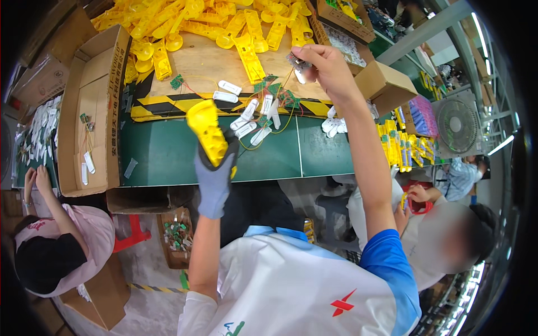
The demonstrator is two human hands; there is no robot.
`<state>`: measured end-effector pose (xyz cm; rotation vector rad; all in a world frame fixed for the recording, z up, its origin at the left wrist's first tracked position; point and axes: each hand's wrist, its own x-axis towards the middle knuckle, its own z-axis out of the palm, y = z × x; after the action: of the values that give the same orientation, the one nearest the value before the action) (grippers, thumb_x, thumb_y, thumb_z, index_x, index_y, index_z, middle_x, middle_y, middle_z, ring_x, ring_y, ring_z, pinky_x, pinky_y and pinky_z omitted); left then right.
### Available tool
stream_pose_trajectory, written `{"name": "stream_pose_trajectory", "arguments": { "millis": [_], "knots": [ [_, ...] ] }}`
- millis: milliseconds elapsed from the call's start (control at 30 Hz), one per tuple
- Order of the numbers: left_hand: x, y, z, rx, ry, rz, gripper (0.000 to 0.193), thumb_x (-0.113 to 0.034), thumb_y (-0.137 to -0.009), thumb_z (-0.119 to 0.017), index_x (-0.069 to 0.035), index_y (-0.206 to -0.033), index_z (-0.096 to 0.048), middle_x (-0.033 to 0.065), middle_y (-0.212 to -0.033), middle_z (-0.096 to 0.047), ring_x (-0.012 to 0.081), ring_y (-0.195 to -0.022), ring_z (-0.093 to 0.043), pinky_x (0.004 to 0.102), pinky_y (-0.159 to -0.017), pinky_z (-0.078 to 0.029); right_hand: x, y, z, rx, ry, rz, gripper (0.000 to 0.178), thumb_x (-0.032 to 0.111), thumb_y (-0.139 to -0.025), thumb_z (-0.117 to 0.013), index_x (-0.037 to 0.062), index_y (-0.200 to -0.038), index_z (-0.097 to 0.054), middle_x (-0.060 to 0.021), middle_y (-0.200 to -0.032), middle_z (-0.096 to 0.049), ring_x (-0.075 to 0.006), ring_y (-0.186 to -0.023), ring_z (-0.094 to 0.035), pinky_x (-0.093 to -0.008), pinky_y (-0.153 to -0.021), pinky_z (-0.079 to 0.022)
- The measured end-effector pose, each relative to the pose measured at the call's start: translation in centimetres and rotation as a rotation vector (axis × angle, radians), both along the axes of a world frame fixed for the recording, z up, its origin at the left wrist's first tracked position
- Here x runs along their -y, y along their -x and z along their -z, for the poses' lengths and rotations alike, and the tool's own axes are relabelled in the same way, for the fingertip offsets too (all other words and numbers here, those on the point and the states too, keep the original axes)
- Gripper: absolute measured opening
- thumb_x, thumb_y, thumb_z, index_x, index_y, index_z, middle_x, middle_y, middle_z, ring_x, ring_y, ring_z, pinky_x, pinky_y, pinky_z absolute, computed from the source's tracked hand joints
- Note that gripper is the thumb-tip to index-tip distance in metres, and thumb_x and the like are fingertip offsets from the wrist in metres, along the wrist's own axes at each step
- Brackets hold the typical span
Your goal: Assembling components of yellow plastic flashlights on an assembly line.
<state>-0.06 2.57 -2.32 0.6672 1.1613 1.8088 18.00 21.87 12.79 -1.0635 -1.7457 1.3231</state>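
Note:
My left hand [214,182], in a grey-blue glove with dark fingers, is closed round a yellow plastic housing [206,127], held tilted above the bench's near edge. Farther right, my bare right hand [329,68] pinches a small circuit board [297,61]; a white piece hangs just under it, and thin wires run near it. Below and left of that hand lies a cluster of white oval plastic pieces [245,130] with green circuit boards [273,88] and thin wires. Another yellow housing [249,59] lies on the wooden board [196,66] between my hands.
Yellow housings [162,19] are heaped at the back. Striped tape [162,106] edges the board on the green bench [162,148]. An open carton [106,112] stands left, a small carton [386,87] and a fan [458,126] right. Co-workers sit on both sides.

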Motion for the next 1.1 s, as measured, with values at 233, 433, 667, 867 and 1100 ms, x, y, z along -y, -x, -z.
{"name": "stream_pose_trajectory", "arguments": {
  "millis": [233,433,667,867,1100],
  "knots": [
    [-7.3,-4.6,-3.8,-0.587,0.024,0.094,0.051,-0.009,-0.073,-0.078,0.001,-0.116,-0.053,0.0178,-0.103,-0.065,0.0307,-0.092,-0.065,0.0363,-0.081,-0.051,1.1,-0.6,1.2,-0.269,0.152,0.026,0.020,0.023,-0.094,-0.065,0.0039,-0.093,-0.070,0.0031,-0.073,-0.064,0.0003,-0.053,-0.052,-0.0141,-0.048,-0.042],
    [-10.0,-4.8,-3.0,-0.680,0.014,0.041,0.044,-0.013,-0.074,-0.076,-0.001,-0.111,-0.055,0.0210,-0.097,-0.066,0.0353,-0.090,-0.065,0.0406,-0.078,-0.051,2.2,-2.0,1.7,-0.370,0.179,0.034,0.021,0.025,-0.094,-0.065,0.0039,-0.093,-0.070,0.0029,-0.072,-0.063,-0.0006,-0.055,-0.053,-0.0151,-0.051,-0.042],
    [-7.9,3.6,-11.3,-1.077,0.084,0.333,0.051,-0.011,-0.073,-0.076,0.006,-0.118,-0.057,0.0156,-0.094,-0.066,0.0200,-0.080,-0.065,0.0321,-0.075,-0.051,1.7,-4.0,5.5,0.015,0.081,0.130,0.031,0.034,-0.095,-0.062,0.0048,-0.090,-0.071,0.0013,-0.070,-0.062,-0.0036,-0.058,-0.052,-0.0183,-0.054,-0.039],
    [-6.6,6.2,-20.3,-0.780,0.190,0.697,0.048,0.000,-0.077,-0.072,0.001,-0.123,-0.058,0.0058,-0.096,-0.067,0.0091,-0.081,-0.062,0.0238,-0.075,-0.051,1.7,-1.9,7.2,-0.146,0.246,-0.006,0.032,0.036,-0.096,-0.061,0.0063,-0.088,-0.068,0.0020,-0.074,-0.062,-0.0035,-0.064,-0.055,-0.0188,-0.058,-0.043],
    [-1.7,6.4,-19.6,-0.834,0.320,0.505,0.059,-0.004,-0.072,-0.079,0.003,-0.125,-0.055,0.0091,-0.107,-0.067,0.0153,-0.099,-0.063,0.0283,-0.088,-0.050,5.1,-3.4,6.1,-0.682,0.432,-0.138,0.025,0.028,-0.099,-0.058,0.0047,-0.095,-0.067,0.0016,-0.076,-0.063,-0.0023,-0.057,-0.053,-0.0148,-0.048,-0.039]
  ]
}}
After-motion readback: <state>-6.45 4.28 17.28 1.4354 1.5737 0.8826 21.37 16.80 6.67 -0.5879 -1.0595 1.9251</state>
